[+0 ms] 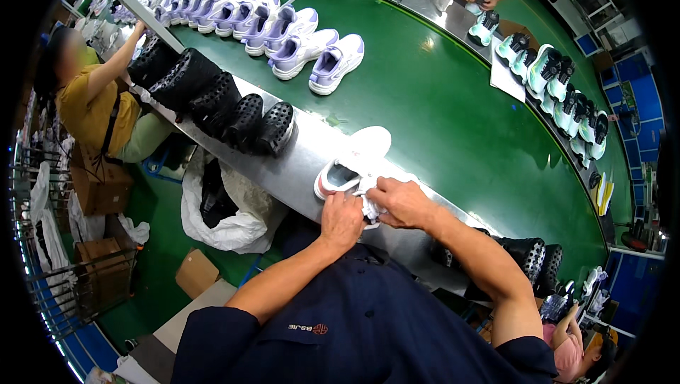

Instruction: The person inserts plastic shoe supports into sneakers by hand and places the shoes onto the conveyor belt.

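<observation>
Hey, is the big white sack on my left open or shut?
Open: the mouth of the white sack gapes wide, showing something black inside.

Green tabletop (pixel 425 86) with a metal ledge (pixel 302 171) on its near side, white-and-lavender sneakers (pixel 337 65) in a curving row, chunky black dotted pieces (pixel 212 104) (holes or studs, hard to tell) along the ledge, mint-and-black sneakers (pixel 544 69) lining the far side.

The left fisheye camera is looking steeply down and forward from the person's head. It is catching the navy-blue cloth shirt (pixel 354 320) along the lower edge, viewing the bare left hand (pixel 343 222) and bare right hand (pixel 409 204) closely near the middle, above the silver metal counter (pixel 301 164), and reaching across the glossy green surface (pixel 453 143).
</observation>
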`<control>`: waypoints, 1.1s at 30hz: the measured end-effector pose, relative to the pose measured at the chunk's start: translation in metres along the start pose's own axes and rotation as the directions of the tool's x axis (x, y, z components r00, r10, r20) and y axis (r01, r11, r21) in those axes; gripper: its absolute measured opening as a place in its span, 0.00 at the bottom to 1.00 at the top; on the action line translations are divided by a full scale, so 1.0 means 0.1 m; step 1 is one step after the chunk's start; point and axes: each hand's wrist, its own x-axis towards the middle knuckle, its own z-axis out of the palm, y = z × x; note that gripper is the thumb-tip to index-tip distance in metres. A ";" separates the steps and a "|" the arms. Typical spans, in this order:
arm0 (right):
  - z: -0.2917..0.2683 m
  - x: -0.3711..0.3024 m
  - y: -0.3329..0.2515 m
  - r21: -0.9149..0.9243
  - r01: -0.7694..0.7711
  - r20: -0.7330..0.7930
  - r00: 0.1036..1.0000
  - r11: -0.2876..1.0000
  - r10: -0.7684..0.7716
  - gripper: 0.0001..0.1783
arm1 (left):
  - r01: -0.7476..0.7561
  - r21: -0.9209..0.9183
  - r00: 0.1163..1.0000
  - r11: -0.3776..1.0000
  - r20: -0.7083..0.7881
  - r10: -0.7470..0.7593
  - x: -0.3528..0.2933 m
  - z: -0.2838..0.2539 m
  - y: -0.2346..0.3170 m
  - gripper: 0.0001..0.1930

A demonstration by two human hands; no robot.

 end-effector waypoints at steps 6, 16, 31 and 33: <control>0.11 -0.10 -0.15 -0.060 -0.136 -0.112 0.985 0.989 0.129 0.27 | 0.035 -0.237 0.997 0.971 -0.065 -0.052 -0.01 -0.23 -0.01 0.14; 0.25 -0.46 -0.15 0.376 -0.158 -0.291 0.916 0.913 0.278 0.33 | 0.284 -0.358 0.958 0.889 0.078 -0.274 -0.04 -0.14 0.15 0.11; 0.66 -0.48 -0.55 0.384 -0.194 -0.637 0.653 0.903 0.411 0.22 | 0.138 -0.301 0.986 0.944 -0.049 -0.159 -0.05 -0.02 0.12 0.12; 0.59 -0.39 -0.53 0.397 -0.244 -0.577 0.683 0.885 0.447 0.20 | 0.128 -0.307 0.987 0.943 -0.054 -0.152 -0.05 -0.02 0.12 0.12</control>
